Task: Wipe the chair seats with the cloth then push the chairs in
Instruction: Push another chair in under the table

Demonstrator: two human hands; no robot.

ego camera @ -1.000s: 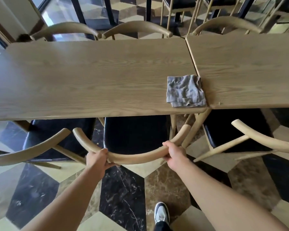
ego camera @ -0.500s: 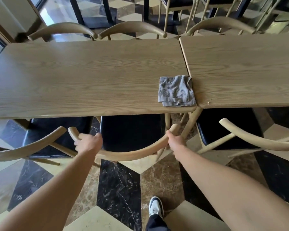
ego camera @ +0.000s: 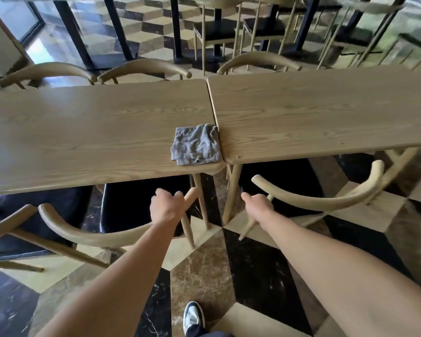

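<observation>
1. We find the cloth [ego camera: 196, 145] lying crumpled on the left desk [ego camera: 83, 137], at its near right corner, touching the seam with the right desk [ego camera: 326, 113]. Neither hand touches it; we judge it was parked there to free both hands for the chairs.
2. The left hand [ego camera: 167, 205] curls its fingers round the right end of the middle chair [ego camera: 88, 233] backrest. Its dark seat sits partly under the desk, so we judge this grip serves to push.
3. The right hand [ego camera: 258, 206] is at the left end of the right chair [ego camera: 326, 198] backrest. The fingers look curled, but we cannot tell whether they close on the rail or a spindle.
4. That chair stands angled out from the desk; we judge it not yet pushed in.
5. A third chair [ego camera: 7, 222] at far left stands beside the middle one.
</observation>
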